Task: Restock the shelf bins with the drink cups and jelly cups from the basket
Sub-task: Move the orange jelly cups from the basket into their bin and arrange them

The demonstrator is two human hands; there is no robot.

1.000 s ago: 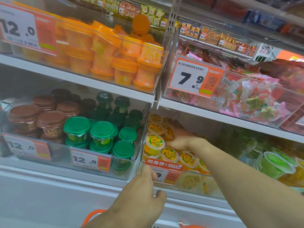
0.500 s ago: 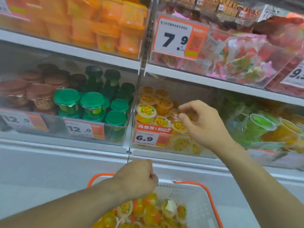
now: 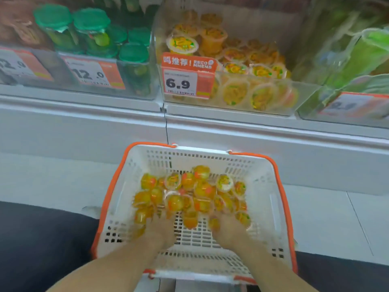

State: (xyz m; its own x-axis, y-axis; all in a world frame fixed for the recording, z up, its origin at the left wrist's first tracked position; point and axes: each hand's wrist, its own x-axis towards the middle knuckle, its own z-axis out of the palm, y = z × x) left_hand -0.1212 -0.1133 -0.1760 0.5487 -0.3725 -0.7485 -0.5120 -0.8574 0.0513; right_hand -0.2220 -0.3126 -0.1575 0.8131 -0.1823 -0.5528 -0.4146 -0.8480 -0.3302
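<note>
A white basket with orange rim and handles (image 3: 265,186) sits on the floor below the shelf, holding a pile of several orange jelly cups (image 3: 189,192). Both my hands are inside it at the near edge of the pile. My left hand (image 3: 160,228) touches the cups on the left side and my right hand (image 3: 229,230) touches those on the right. Both are blurred and their fingertips are buried among the cups, so any grip is unclear. Above, the clear shelf bin (image 3: 305,89) with the 6.9 price tag (image 3: 185,81) holds more of the same jelly cups.
Left of that bin stands a bin of green-lidded drink cups (image 3: 90,28) tagged 12.0. To the right is a bin of green packs (image 3: 368,51). A white shelf base (image 3: 252,131) runs between bins and basket. Dark trouser legs flank the basket.
The view has tilted down from the shelf to the basket. My right hand has left the jelly bin, and both hands have dropped into the basket onto the cups.
</note>
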